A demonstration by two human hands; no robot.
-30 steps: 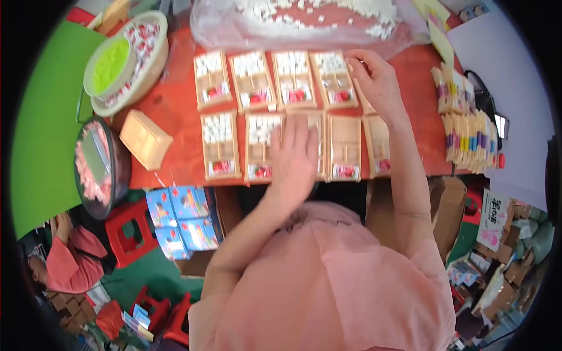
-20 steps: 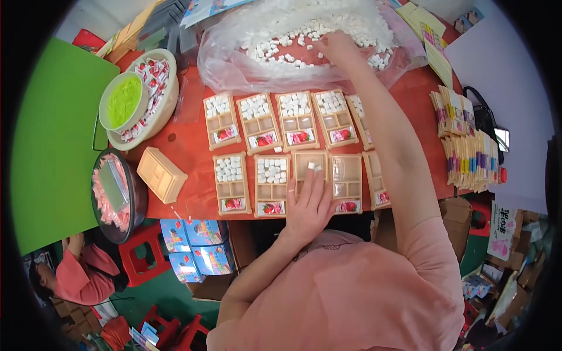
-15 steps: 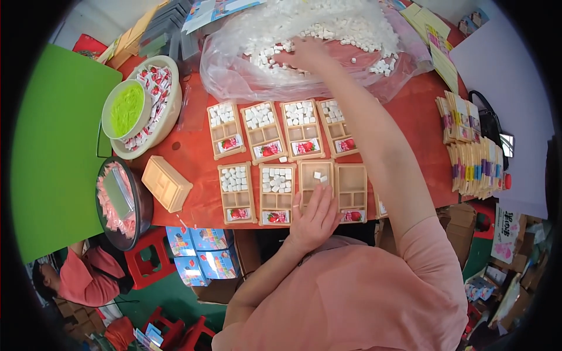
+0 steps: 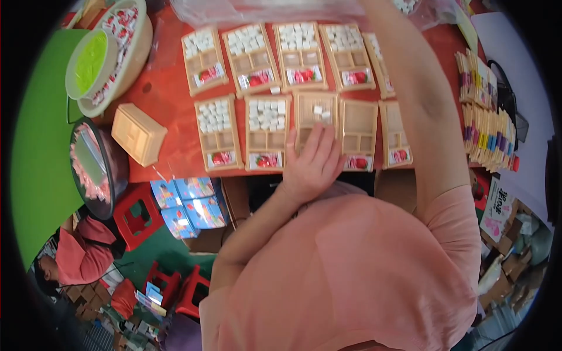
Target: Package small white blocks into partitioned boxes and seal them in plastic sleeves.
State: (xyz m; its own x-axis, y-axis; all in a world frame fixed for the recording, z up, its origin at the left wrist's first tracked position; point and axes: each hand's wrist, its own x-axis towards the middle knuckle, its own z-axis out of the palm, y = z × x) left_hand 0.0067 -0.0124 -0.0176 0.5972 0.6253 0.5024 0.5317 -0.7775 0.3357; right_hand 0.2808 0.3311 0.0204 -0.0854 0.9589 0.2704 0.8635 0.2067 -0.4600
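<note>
My left hand (image 4: 314, 159) lies flat, fingers spread, over the near end of a beige compartment tray (image 4: 300, 117) at the table's front edge. A few small white cubes (image 4: 319, 111) sit in that tray's large compartment. To its right, a tray (image 4: 358, 119) has no cubes in its large compartment and a strawberry-printed sachet (image 4: 356, 162) at its near end. On the left stands a tray (image 4: 267, 131) holding many white cubes. My right arm (image 4: 424, 88) stretches over the right-hand trays to the far side; its hand is beyond the top edge.
A far row of filled trays (image 4: 300, 57) lies before a clear plastic bag (image 4: 252, 13). Stacked beige trays (image 4: 138, 133), a sachet basin (image 4: 140, 44) and a dark tub (image 4: 111, 199) stand left. Bundled cards (image 4: 489, 134) lie right. Blue boxes (image 4: 202, 213) sit below the table edge.
The view has tipped toward my body, so the table sits higher in the picture. My right hand, earlier among white cubes in the bag, has passed out of view. My left hand stays on the tray.
</note>
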